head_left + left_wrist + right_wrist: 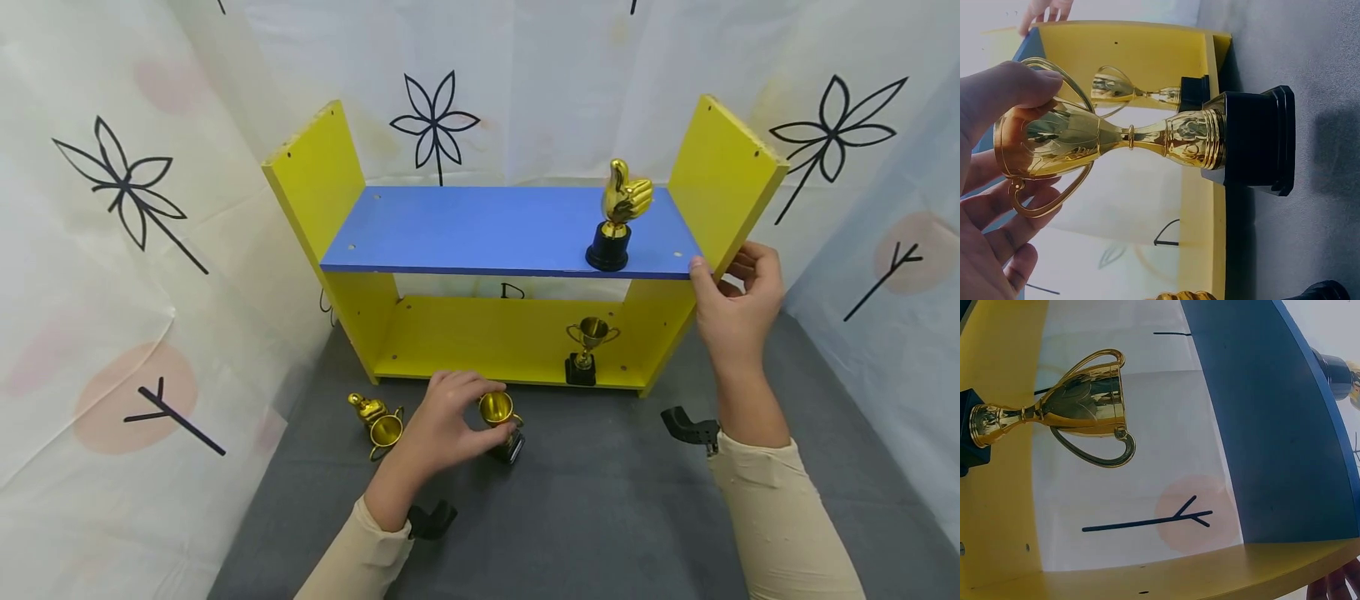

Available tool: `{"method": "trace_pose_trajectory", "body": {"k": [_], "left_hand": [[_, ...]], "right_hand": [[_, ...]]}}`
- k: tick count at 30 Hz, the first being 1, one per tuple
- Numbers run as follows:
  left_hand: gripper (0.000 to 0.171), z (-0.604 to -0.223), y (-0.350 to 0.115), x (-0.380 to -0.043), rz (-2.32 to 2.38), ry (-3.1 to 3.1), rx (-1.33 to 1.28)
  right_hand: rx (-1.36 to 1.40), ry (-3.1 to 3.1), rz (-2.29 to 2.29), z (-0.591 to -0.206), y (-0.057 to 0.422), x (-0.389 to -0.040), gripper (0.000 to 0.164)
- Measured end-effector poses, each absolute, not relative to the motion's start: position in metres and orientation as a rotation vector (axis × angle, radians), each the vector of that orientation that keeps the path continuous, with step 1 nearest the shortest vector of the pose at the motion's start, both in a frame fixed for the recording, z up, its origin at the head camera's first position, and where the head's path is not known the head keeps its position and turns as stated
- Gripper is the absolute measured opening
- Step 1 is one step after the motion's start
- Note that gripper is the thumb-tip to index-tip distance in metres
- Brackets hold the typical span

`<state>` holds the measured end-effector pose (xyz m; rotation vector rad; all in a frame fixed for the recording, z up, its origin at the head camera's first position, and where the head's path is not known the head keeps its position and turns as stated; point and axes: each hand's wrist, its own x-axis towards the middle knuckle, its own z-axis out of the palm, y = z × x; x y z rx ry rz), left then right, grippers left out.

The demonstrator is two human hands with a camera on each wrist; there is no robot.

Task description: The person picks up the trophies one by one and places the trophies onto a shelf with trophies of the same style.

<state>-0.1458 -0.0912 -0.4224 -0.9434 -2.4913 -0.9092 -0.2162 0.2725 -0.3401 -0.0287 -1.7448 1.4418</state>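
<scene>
Left hand [453,423] holds a trophy cup [497,410], room beside it; right hand [737,310], partly hidden from me, grips the shelf [465,229] by its edge.

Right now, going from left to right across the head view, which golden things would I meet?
Gold figurine, two-handled cup, black-based cup in left hand, trophy cup on yellow shelf, thumbs-up trophy.

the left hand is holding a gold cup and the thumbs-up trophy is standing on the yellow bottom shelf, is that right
Not quite: the thumbs-up trophy stands on the blue upper shelf, as the head view shows. The left hand is indeed holding a gold cup.
</scene>
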Motion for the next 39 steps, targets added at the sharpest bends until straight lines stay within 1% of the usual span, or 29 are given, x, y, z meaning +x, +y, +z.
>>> {"method": "trace_pose_trajectory", "body": {"k": [11, 23, 33, 39], "left_hand": [[0.045, -0.426, -0.087, -0.152, -0.920, -2.483, -0.914], [0.042, -0.420, -0.085, -0.157, -0.971, -2.517, -0.900], [0.044, -0.418, -0.084, -0.159, -0.973, -2.564, -0.876], [0.045, -0.418, -0.083, -0.161, -0.979, -2.562, -0.875]], "right_hand": [[-0.057, -1.748, 1.435, -0.342, 0.273, -0.218, 0.041], [-0.048, -1.705, 1.433, -0.343, 0.270, -0.220, 0.039], [-0.018, -1.614, 1.480, -0.327, 0.250, -0.203, 0.032], [-0.039, -1.616, 1.459, -0.325, 0.247, -0.201, 0.031]]}}
